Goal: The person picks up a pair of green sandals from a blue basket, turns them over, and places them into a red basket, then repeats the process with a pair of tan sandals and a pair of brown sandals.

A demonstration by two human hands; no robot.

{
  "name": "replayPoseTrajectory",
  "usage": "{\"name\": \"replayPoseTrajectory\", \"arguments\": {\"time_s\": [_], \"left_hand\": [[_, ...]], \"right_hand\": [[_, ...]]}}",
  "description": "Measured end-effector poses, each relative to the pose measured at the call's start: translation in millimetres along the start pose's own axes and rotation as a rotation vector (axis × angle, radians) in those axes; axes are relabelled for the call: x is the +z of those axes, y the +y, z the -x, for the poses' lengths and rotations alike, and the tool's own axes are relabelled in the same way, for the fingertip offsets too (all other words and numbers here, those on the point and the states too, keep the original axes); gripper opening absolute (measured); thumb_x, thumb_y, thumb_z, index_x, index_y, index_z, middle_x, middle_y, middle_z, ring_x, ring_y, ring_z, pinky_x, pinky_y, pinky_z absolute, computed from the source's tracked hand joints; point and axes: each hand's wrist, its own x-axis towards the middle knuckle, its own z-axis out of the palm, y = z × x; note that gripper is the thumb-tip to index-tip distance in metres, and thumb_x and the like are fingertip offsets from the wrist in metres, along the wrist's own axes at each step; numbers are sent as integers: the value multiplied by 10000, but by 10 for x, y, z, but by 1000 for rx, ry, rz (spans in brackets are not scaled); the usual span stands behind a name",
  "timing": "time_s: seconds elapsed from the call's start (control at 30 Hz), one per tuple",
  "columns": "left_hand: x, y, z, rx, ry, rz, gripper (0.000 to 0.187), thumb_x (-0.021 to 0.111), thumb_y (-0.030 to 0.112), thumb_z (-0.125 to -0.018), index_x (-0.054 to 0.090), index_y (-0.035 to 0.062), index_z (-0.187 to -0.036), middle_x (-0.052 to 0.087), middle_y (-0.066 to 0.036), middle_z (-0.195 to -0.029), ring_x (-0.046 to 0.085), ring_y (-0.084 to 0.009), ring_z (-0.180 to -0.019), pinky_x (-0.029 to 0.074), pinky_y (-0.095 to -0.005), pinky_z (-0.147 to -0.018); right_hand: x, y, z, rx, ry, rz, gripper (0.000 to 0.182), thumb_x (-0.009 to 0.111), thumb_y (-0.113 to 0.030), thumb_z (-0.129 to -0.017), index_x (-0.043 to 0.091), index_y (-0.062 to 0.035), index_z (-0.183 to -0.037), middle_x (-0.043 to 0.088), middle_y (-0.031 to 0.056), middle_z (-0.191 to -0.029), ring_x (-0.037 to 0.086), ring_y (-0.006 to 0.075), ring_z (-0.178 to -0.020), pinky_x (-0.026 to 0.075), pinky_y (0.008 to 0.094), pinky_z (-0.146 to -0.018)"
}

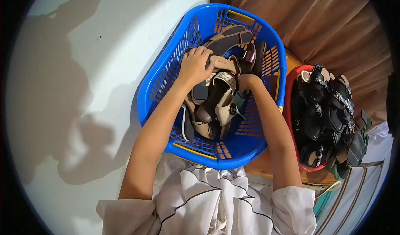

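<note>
A blue plastic basket (143, 97) holds a jumble of women's sandals and shoes. My left hand (196, 66) reaches in on the left, fingers and thumb closed around the heel end of a beige-lined sandal (221, 63). On the right side of the pile is my right hand (248, 81), its fingers hidden among the shoes. Between the hands lie a sandal with a patterned strap (226, 77) and a beige shoe with a round black ornament (225, 112). A dark block heel (200, 93) shows below my left hand.
To the right, a red basket (290, 122) is heaped with black sandals (318, 106) bearing shiny decorations. A white wall (125, 39) rises on the left, brown curtain cloth (308, 22) hangs behind, and a metal rack (356, 189) stands at the lower right.
</note>
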Motion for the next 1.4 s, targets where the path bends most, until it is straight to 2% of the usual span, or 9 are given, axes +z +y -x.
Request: {"name": "replayPoseTrajectory", "arguments": {"time_s": [0.33, 0.53, 0.63, 0.77, 0.9, 0.93, 1.1, 1.3, 1.4], "left_hand": [[-123, -165, -68, -54, 77, -13, 252, 564, 217, -757, 551, 84, -970, 534, -65, -973, 489, -257, -958, 379, -373, -818], [-212, -186, -72, -99, 103, -10, 245, 562, 216, -758, 553, 88, -967, 535, -70, -978, 491, -263, -956, 381, -382, -817], [-216, -208, -72, -98, 107, -12, 245, 561, 213, -759, 553, 85, -968, 536, -75, -976, 493, -268, -951, 380, -383, -820], [-231, -159, -82, -85, 101, 2, 246, 563, 206, -757, 552, 77, -966, 538, -81, -972, 496, -273, -946, 383, -385, -818], [-222, -168, -84, -69, 127, 15, 246, 568, 199, -754, 554, 73, -965, 541, -85, -977, 503, -278, -936, 387, -383, -817], [-225, -163, -83, -64, 130, 16, 246, 568, 199, -754, 554, 73, -965, 541, -85, -979, 504, -279, -934, 387, -381, -817], [-221, -160, -99, -57, 133, 18, 248, 571, 204, -756, 558, 75, -967, 542, -86, -980, 504, -282, -933, 388, -377, -817], [-159, -128, -95, -44, 131, 79, 254, 564, 229, -768, 563, 64, -962, 559, -99, -951, 524, -283, -909, 399, -367, -803], [-148, -113, -112, -106, 112, 187, 275, 557, 249, -782, 567, 44, -965, 572, -120, -934, 537, -285, -897, 409, -360, -794]], "right_hand": [[317, 25, -393, 24, -143, 53, 477, 727, -284, -569, 613, -75, -982, 626, 95, -888, 608, 217, -736, 497, 314, -626], [205, 0, -213, -24, -89, 38, 427, 699, -302, -603, 625, -77, -958, 624, 118, -850, 605, 201, -686, 492, 303, -594], [-42, -95, 64, 46, -121, -64, 414, 697, -276, -621, 622, -40, -952, 617, 122, -945, 608, 250, -813, 485, 356, -682], [-45, 68, -75, 57, -117, -244, 434, 654, -319, -635, 612, -16, -942, 619, 133, -823, 593, 209, -615, 472, 329, -561], [-175, 98, 82, -8, -20, -245, 401, 597, -339, -651, 622, -7, -874, 613, 105, -786, 580, 192, -645, 453, 293, -574], [-218, 133, 147, -228, 120, -251, 393, 556, -364, -666, 636, -29, -855, 618, 133, -803, 587, 223, -705, 447, 317, -644], [-330, 309, 500, -174, 594, -493, 402, 482, -422, -676, 665, -89, -806, 613, 174, -769, 584, 303, -751, 433, 334, -709], [-323, 469, 629, -401, 778, -973, 314, 484, -245, -705, 615, 41, -705, 584, 107, -624, 528, 168, -599, 398, 274, -586], [-331, 493, 707, -412, 923, -995, 313, 472, -235, -718, 601, 49, -691, 576, 84, -635, 513, 140, -608, 387, 269, -576]]}}
